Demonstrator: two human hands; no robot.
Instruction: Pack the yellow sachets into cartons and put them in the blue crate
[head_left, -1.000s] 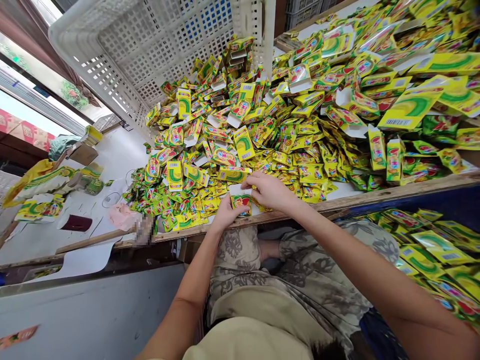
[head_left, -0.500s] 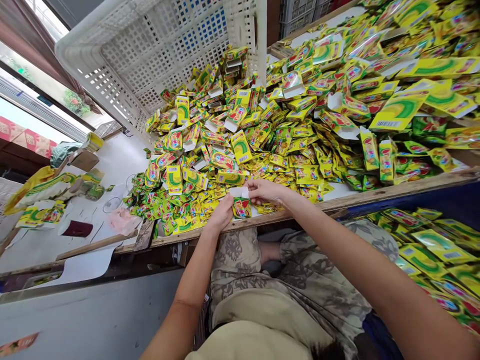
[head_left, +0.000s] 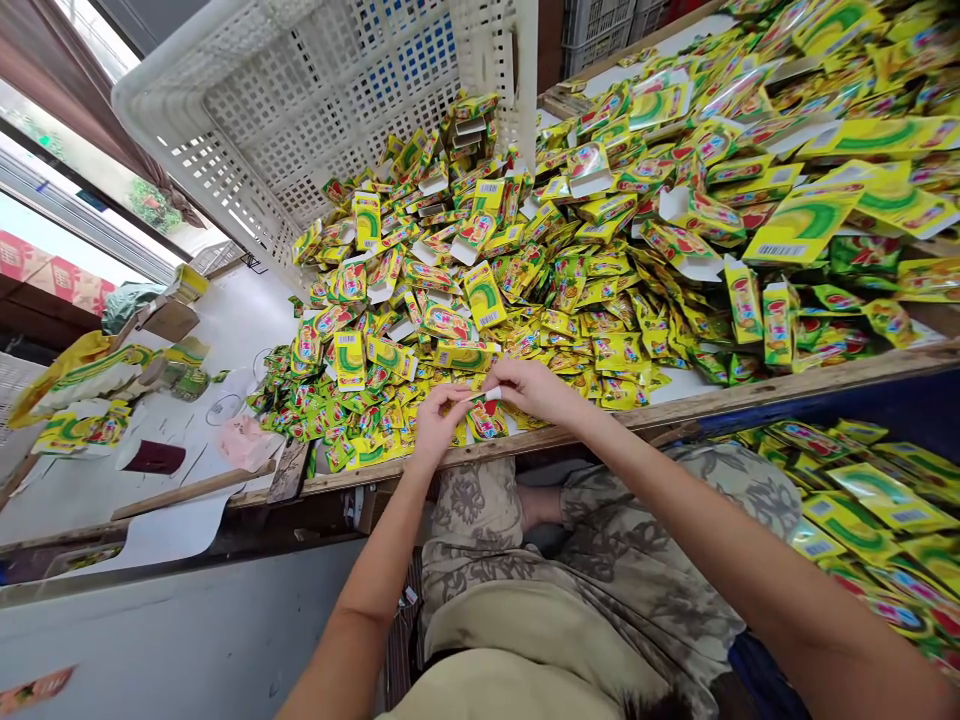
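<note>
A small printed carton (head_left: 487, 420), yellow and green with a red picture, is between my hands at the front edge of the table. My left hand (head_left: 438, 418) pinches its left side, thumb and fingers at the top. My right hand (head_left: 526, 388) grips the upper right end, where a white flap (head_left: 493, 394) shows by the fingertips. The palms hide part of the carton. Just behind my hands lie small yellow sachets (head_left: 420, 395) and green sachets (head_left: 337, 405), with a yellow carton (head_left: 463, 356) lying flat among them.
A tipped white plastic crate (head_left: 322, 130) spills cartons onto the table. More cartons and flat yellow sleeves (head_left: 806, 225) heap up at the right. A wooden edge (head_left: 720, 398) runs along the front. Below right sits a blue bin (head_left: 825, 400) of cartons. A dark red cup (head_left: 154, 457) lies left.
The white top flap of the carton, broad and visible before, now shows only as a thin edge. Both hands' fingers have closed in over the carton's top.
</note>
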